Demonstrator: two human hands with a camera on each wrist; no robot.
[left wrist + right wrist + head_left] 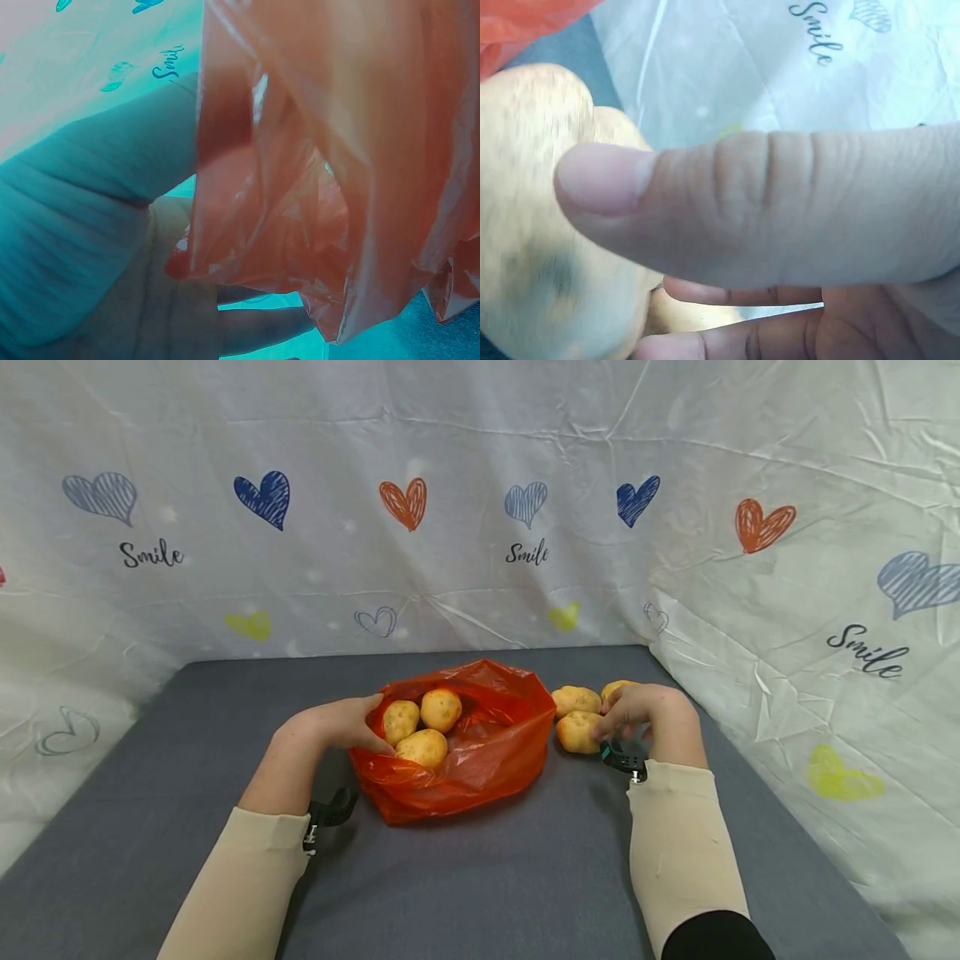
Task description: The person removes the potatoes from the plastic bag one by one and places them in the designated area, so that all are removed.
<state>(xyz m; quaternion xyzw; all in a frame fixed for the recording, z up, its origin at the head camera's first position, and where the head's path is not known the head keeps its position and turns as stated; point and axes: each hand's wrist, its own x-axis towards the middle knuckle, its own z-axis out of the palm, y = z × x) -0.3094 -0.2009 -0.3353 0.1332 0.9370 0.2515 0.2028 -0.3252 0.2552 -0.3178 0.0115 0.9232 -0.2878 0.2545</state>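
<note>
A crumpled red plastic bag (pixel 491 760) lies on its side on the table, its mouth towards the upper left. Three potatoes (pixel 423 748) show inside the mouth. My left hand (pixel 330 724) holds the bag's left rim; in the left wrist view the bag's thin film (pixel 277 187) hangs between thumb and fingers. Right of the bag is a small group of loose potatoes. My right hand (pixel 637 710) is at the nearest loose potato (pixel 578 732), thumb and fingers spread at its right side. In the right wrist view the thumb (pixel 682 202) overlaps that potato (pixel 525 217).
Behind the nearest loose potato lie another potato (pixel 576 701) and one (pixel 617 688) partly hidden by my right hand. The dark grey table (pixel 480 885) meets a white sheet (pixel 465 568) printed with hearts at its back and right edges.
</note>
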